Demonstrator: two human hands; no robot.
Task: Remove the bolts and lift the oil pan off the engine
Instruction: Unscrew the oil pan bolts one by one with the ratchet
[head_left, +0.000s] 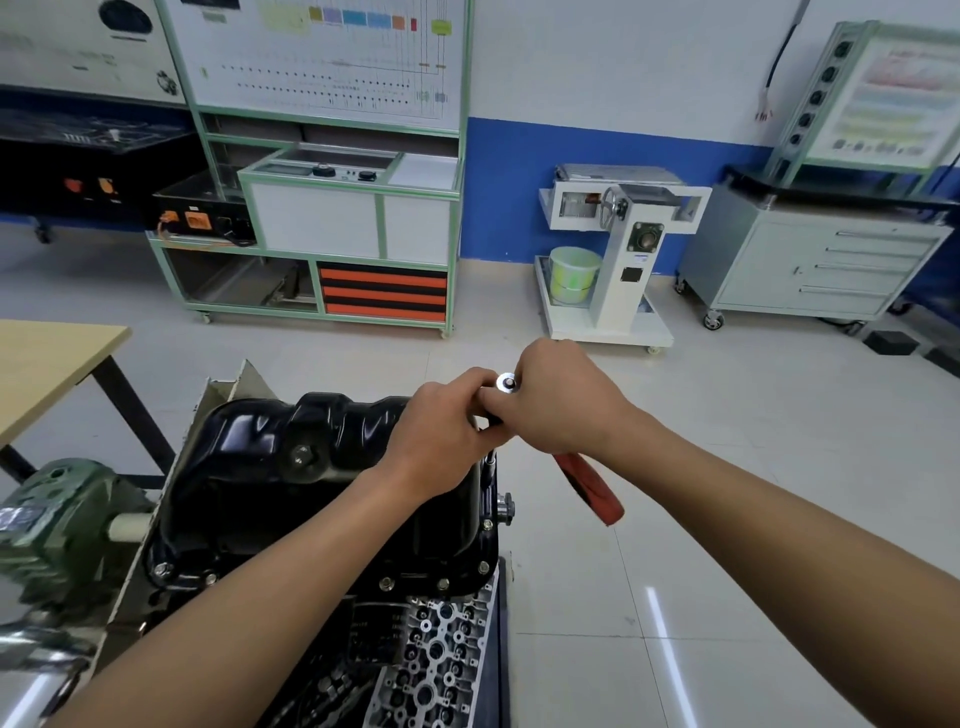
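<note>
Black pressed steel fills the space below and to the left of my fingers: the oil pan (291, 483) sits on top of the engine (436, 660), with bolts (387, 583) showing along the near edge of its flange and at its near left corner. My left hand (441, 421) is curled round the top of the ratchet (587, 483), fingers closed just under its shiny round head, which pokes up between my two hands. My right hand (561, 400) touches the left one and grips the same tool just behind the head; its red handle juts out from under my right wrist, angled down and towards me. Straight below my knuckles a thin steel extension (490, 462) drops to the right edge of the pan; I cannot tell which bolt it sits on. A drain plug (301, 454) lies on the pan's sloped face, left of my left wrist. Far to the left of my hands stands a wooden table (52, 364), and well beyond my fingertips, near the wall, a green-framed cabinet (332, 223), a white stand (618, 260) on castors and a grey drawer unit (815, 260).
</note>
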